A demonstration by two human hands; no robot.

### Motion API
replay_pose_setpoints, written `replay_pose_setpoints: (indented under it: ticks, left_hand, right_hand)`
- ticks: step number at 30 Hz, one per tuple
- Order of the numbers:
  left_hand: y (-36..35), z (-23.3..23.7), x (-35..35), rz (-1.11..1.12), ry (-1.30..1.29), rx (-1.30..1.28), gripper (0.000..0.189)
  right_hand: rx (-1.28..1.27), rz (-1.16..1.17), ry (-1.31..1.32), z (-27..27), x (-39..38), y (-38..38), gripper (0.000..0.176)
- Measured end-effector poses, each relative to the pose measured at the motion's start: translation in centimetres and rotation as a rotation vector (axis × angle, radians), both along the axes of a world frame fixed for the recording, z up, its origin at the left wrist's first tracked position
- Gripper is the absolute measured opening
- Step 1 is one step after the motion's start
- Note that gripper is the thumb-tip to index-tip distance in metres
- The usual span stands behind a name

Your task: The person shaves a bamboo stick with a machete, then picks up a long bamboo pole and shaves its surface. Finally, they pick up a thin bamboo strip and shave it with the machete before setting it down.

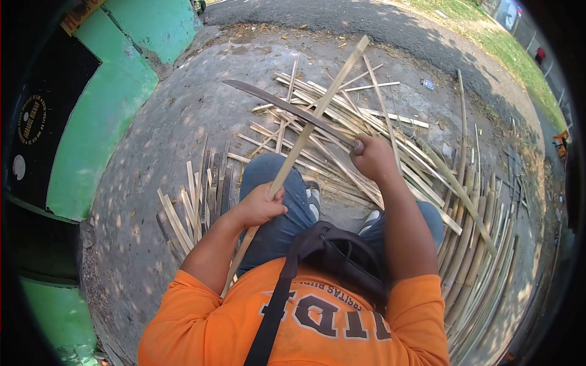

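My left hand is wrapped round a long, pale bamboo strip that slants from beside my left hip up to the top middle. In my right hand is the handle of a machete. Its long, dark, curved blade points to the upper left and crosses the strip above my left hand, touching or very close to it. Under and beyond the blade, many split bamboo strips lie in a loose, crossed heap on the ground.
Short strips lie left of my knees. Long bamboo poles spread along the right. A green wall with a black panel stands at the left. Grey concrete meets a road and grass at the top. A black bag rests on my lap.
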State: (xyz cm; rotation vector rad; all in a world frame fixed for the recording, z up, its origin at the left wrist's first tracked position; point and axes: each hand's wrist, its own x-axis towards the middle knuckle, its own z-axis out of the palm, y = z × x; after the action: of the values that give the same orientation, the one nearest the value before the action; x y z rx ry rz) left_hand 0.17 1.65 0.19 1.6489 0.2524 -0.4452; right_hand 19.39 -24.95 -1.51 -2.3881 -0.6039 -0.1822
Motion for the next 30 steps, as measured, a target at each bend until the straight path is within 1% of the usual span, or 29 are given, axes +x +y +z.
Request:
replay_pose_setpoints:
  ticks: [2, 5, 8, 12, 13, 18, 20, 22, 25, 28, 30]
  left_hand:
    - [0.0, 0.1, -0.2, 0.012, 0.007, -0.007, 0.03]
    - [-0.3, 0.1, -0.1, 0.019, -0.022, 0.005, 0.03]
    - [-0.3, -0.2, -0.4, 0.009, -0.033, 0.033, 0.029]
    - [-0.4, -0.7, -0.1, -0.045, -0.139, 0.176, 0.028]
    - [-0.4, -0.7, 0.0, -0.039, -0.134, 0.19, 0.028]
    - [-0.4, -0.3, 0.3, -0.056, -0.119, 0.194, 0.028]
    - [-0.6, -0.3, 0.3, -0.049, -0.107, 0.181, 0.028]
    - [-0.5, -0.4, 0.1, -0.03, -0.098, 0.174, 0.028]
    - [-0.4, -0.3, -0.3, -0.018, -0.122, 0.16, 0.028]
    - [-0.9, 0.4, -0.5, 0.031, -0.07, 0.129, 0.03]
    - [-0.9, 0.1, -0.4, 0.012, -0.103, 0.144, 0.03]
  right_hand:
    - [-0.002, 0.049, -0.002, 0.5, -0.8, 0.2, 0.016]
    - [-0.011, 0.14, 0.096, 1.8, -3.4, 1.6, 0.017]
    - [-0.091, 0.252, 0.065, 1.1, -4.0, 2.4, 0.017]
    - [-0.168, 0.228, 0.038, 1.3, -2.3, 1.1, 0.017]
    - [-0.192, 0.21, 0.086, 1.2, -2.0, 1.0, 0.017]
    - [-0.169, 0.176, 0.066, 0.9, -1.8, 0.8, 0.018]
    - [-0.15, 0.169, 0.017, 0.3, -1.8, 0.7, 0.016]
    - [-0.154, 0.16, 0.013, 0.8, -2.3, 0.8, 0.016]
    - [-0.07, 0.221, -0.055, 1.7, -3.5, 1.1, 0.015]
    - [-0.091, 0.228, -0.069, 0.9, -4.5, 2.1, 0.013]
    - [-0.13, 0.217, -0.063, 0.8, -4.2, 1.9, 0.011]
